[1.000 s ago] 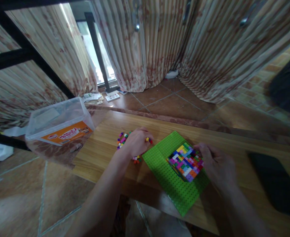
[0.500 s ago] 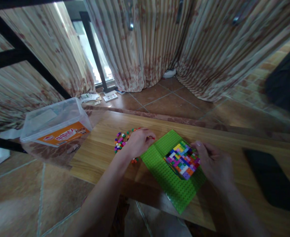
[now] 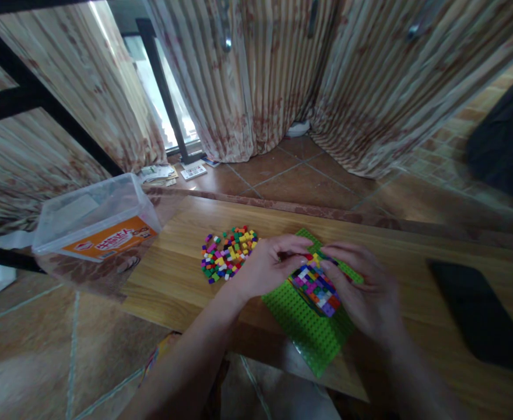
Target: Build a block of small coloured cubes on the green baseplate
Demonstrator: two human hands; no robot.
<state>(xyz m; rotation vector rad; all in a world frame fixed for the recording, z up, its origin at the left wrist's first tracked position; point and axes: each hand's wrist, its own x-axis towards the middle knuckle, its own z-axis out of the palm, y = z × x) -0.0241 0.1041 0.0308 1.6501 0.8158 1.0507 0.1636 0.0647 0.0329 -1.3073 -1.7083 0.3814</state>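
A block of small multicoloured toy bricks stands on a green studded baseplate. My left hand reaches over the block's far left edge, thumb and fingers pinched on a small red toy brick. From the other side, my right hand is curled against the block, with its thumb on the top near the far edge and its fingers behind. Both sets of fingertips nearly meet there, and the hands hide part of the block and the plate.
Loose bricks in many colours are heaped left of the baseplate on the wooden table. A dark flat object lies on the right. Beyond the table's left end stands a clear plastic box with an orange label.
My left hand has moved right from near the loose bricks to the block, carrying the red brick. My right hand has shifted slightly left, its thumb now over the block.
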